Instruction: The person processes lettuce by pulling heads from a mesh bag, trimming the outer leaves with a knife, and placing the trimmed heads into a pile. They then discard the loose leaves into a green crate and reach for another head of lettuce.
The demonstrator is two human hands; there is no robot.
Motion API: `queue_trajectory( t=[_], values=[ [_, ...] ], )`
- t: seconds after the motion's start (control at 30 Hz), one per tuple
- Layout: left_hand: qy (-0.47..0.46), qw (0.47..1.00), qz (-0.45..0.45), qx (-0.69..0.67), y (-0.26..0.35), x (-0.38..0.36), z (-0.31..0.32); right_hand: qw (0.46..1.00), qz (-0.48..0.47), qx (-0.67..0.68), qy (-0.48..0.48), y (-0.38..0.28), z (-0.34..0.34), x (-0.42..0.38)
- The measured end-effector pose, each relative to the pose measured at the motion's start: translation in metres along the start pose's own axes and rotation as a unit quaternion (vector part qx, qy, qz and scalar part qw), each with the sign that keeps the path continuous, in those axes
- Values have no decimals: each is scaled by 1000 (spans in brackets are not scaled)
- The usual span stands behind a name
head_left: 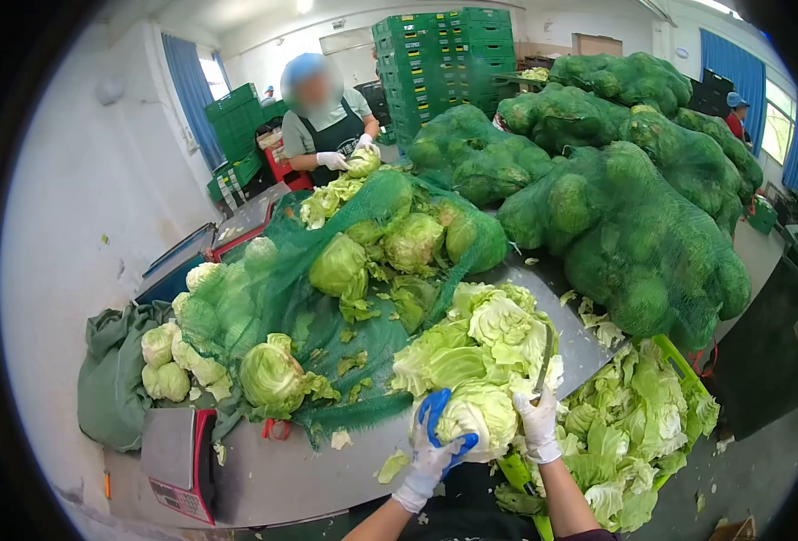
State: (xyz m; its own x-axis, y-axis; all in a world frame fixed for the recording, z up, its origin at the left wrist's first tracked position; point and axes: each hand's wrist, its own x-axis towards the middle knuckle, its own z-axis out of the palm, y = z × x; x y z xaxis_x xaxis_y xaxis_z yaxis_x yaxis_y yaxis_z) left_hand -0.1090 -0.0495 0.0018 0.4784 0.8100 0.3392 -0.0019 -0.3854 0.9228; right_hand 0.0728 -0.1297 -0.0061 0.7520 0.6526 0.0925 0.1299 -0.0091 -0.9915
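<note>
Near the bottom centre, my left hand [433, 453], in a white and blue glove, holds the left side of a pale green cabbage [478, 417]. My right hand [540, 426], white-gloved, is closed around the handle of a knife [546, 356] at the cabbage's right, its blade pointing up. Loose leaves [498, 329] lie heaped just beyond the cabbage. A single cabbage [271, 376] sits farther left on the green net [345, 356]. Below and right of my right hand, a bright green crate [683, 365] is piled with leaves [629, 424].
Full net sacks [624, 239] are stacked at the right. An open net holds more cabbages [412, 242] mid-table. A scale [175, 455] stands at the lower left. Across the table a co-worker [331, 126] handles a cabbage. Green crates [444, 68] rise behind.
</note>
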Motion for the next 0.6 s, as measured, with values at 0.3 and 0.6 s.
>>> queue_trajectory(
  t=[0.3,0.6],
  values=[
    [-223,971,10,-85,1,133,-10,984,4,123,127,7,27,23],
    [-55,971,99,212,49,107,4,985,-48,-44,161,8,49,41]
  ],
)
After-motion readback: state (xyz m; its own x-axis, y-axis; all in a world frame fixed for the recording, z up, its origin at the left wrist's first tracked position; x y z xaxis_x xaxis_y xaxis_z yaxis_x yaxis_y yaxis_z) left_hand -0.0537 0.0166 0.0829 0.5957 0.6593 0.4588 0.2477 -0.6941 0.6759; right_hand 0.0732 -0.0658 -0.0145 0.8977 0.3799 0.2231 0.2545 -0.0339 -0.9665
